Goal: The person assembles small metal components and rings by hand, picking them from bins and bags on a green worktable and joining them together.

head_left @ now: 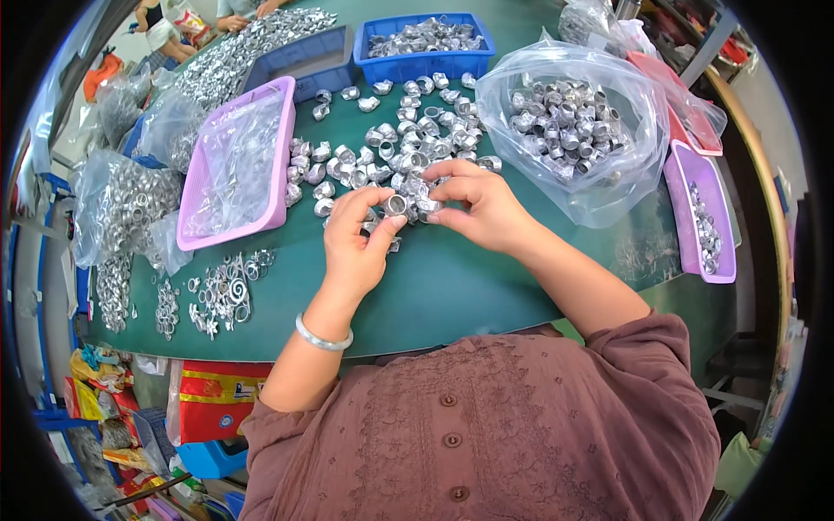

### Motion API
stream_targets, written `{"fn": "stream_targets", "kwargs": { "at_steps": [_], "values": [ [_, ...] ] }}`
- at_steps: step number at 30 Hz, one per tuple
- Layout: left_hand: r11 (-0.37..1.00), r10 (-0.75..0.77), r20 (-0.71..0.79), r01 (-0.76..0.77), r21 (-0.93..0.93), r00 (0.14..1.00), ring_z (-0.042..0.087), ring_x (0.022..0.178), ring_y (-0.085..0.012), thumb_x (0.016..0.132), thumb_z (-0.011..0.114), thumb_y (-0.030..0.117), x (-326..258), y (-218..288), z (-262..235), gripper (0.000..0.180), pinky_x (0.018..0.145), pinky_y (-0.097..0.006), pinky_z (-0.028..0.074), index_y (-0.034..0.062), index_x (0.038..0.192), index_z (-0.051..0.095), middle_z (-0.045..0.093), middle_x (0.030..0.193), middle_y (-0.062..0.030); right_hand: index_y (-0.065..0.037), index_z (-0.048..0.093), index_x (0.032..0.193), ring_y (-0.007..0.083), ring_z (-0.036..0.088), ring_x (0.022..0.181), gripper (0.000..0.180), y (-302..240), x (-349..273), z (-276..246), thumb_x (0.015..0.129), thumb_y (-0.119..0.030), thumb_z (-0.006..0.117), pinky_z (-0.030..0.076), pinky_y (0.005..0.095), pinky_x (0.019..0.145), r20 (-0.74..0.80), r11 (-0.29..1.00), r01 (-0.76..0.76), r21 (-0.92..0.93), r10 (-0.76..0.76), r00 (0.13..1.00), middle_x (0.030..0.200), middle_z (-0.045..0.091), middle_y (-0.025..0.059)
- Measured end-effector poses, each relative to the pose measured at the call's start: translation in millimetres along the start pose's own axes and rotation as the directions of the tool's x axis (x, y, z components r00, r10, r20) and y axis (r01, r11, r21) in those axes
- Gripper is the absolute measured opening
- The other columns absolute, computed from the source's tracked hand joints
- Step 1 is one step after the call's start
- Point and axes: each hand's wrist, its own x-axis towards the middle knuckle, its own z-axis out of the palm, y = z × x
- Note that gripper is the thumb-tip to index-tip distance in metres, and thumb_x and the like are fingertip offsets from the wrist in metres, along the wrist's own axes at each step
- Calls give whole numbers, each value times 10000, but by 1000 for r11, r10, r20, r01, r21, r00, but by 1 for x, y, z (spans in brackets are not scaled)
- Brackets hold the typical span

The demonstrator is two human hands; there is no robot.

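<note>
Centrally, a silver ring (396, 206) is pinched between the thumb and forefinger of the left hand (354, 239), its round opening turned upward. By the right hand (480, 207), a second silver piece (425, 207) is held at the tips of the narrowed thumb and forefinger, just beside the ring; its exact shape cannot be told, being partly covered. A pale bangle (323, 337) is worn on the wrist below the left fingers.

Just beyond the fingertips, many loose silver rings (426, 130) are scattered over the green table (452, 291). Farther out from them, a blue bin (426, 68) filled with similar pieces is placed, with a grey-blue bin (332, 76) set beside it on the left. To the left of the left fingers, a pink tray (280, 174) is lined with clear plastic, and nearer the body from it, assorted silver ornaments (226, 295) are laid out. To the right of the right fingers, rings are gathered in a clear plastic bag (599, 204), beyond which a purple basket (685, 213) is seen.
</note>
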Motion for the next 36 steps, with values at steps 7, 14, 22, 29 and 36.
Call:
{"fn": "stream_targets", "kwargs": {
  "at_steps": [7,14,22,29,36],
  "values": [
    [714,-179,199,266,-647,964,538,887,-114,819,588,41,-11,30,11,283,739,-235,457,31,1088,500,559,993,-56,-1,611,863,139,571,832,163,-15,-22,-7,719,-38,678,460,268,712,5,953,-81,292,83,997,1070,560,102],
    [626,-243,260,356,-694,935,533,819,-97,751,638,-43,-16,36,15,323,687,-225,468,15,1040,508,519,914,-30,-28,556,968,131,556,830,283,-16,-35,-11,709,9,665,462,250,650,-76,957,-20,288,43,996,1035,547,71],
    [944,-46,266,128,-303,963,498,745,-90,671,704,10,-11,39,16,314,618,-192,423,41,972,621,493,901,-32,-53,479,1069,138,565,805,436,-17,-41,-14,685,20,672,473,247,582,-111,961,-10,277,42,993,979,553,56],
    [810,-138,331,299,-505,933,517,807,-93,727,649,-29,-13,44,22,377,659,-222,466,22,1090,560,498,936,-29,-15,495,1048,124,569,763,388,-13,-42,-14,703,7,672,472,243,588,-119,945,41,324,-2,993,954,564,63],
    [714,-135,497,432,-551,857,529,926,-121,823,563,22,-13,44,21,436,729,-253,495,15,1233,416,500,1087,-71,-10,519,999,87,560,693,312,-15,-45,-18,733,-34,682,448,220,573,-70,923,-95,373,130,989,847,585,35]
  ]
}}
